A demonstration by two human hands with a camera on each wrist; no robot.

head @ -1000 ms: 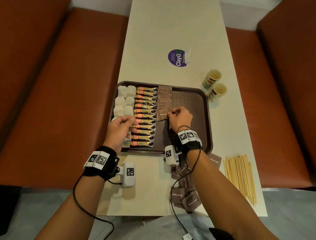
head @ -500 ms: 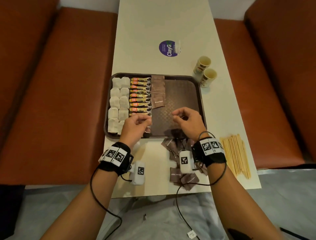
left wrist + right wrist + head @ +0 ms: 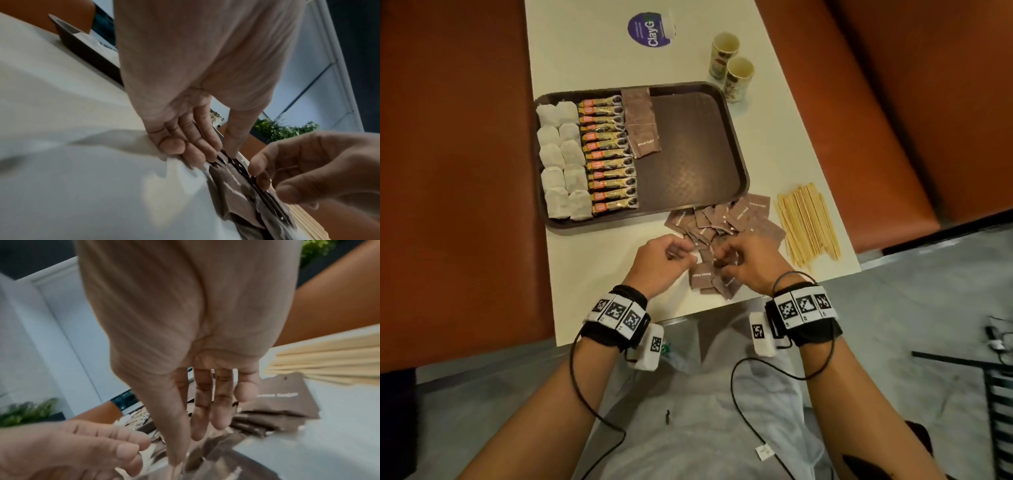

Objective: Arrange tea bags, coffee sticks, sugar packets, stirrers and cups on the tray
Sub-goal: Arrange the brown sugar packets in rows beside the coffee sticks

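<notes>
A brown tray [image 3: 736, 144] holds white tea bags [image 3: 558, 154] on the left, a column of coffee sticks [image 3: 607, 150], and a short column of brown sugar packets [image 3: 642, 120]. Loose sugar packets [image 3: 736, 219] lie piled on the table in front of the tray. My left hand [image 3: 681, 255] and right hand [image 3: 722, 255] meet at the pile's near end. Each pinches a packet edge between thumb and fingers, as the wrist views [image 3: 218, 155] [image 3: 189, 451] show. Wooden stirrers [image 3: 808, 222] lie right of the pile. Two paper cups [image 3: 738, 77] stand beyond the tray's right corner.
The tray's right half [image 3: 688, 154] is bare. A purple round sticker [image 3: 650, 29] lies on the far table. Orange benches [image 3: 455, 171] flank the narrow table. The table's front edge [image 3: 688, 311] runs just below my wrists.
Both hands have drawn back from the tray to the loose sugar packets near the table's front edge. One more sugar packet lies in the tray's column.
</notes>
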